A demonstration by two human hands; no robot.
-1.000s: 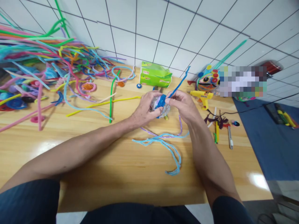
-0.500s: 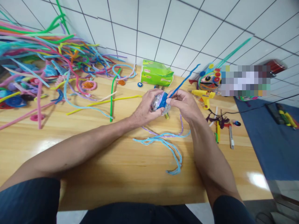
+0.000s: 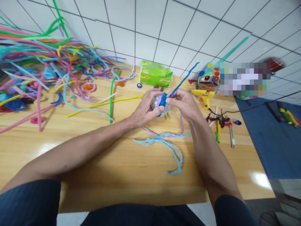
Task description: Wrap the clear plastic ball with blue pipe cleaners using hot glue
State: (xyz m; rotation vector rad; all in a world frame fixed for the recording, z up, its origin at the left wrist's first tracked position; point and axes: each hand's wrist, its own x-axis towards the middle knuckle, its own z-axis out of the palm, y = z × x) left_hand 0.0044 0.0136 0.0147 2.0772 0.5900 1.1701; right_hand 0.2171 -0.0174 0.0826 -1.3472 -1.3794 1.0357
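Note:
My left hand [image 3: 150, 106] is closed around a clear, rounded plastic piece [image 3: 166, 109] that looks like part of a bottle. A blue pipe cleaner [image 3: 184, 80] is wound about that piece, over a light purple band. My right hand [image 3: 182, 103] pinches the blue pipe cleaner close to the plastic, and its loose end sticks up to the right. On the table below the hands lie light blue pipe cleaners [image 3: 162, 139] and a purple pipe cleaner [image 3: 182, 125]. Part of the plastic piece is hidden by my fingers.
A heap of coloured pipe cleaners [image 3: 47, 53] fills the back left. Behind my hands stands a green tissue pack [image 3: 155, 74]. To the right are a yellow glue gun [image 3: 204, 97], its black cord, a decorated container [image 3: 208, 80] and a utility knife [image 3: 232, 136].
The whole view has shifted slightly. My hands keep their hold on the plastic piece and the blue pipe cleaner, with only slight finger movement.

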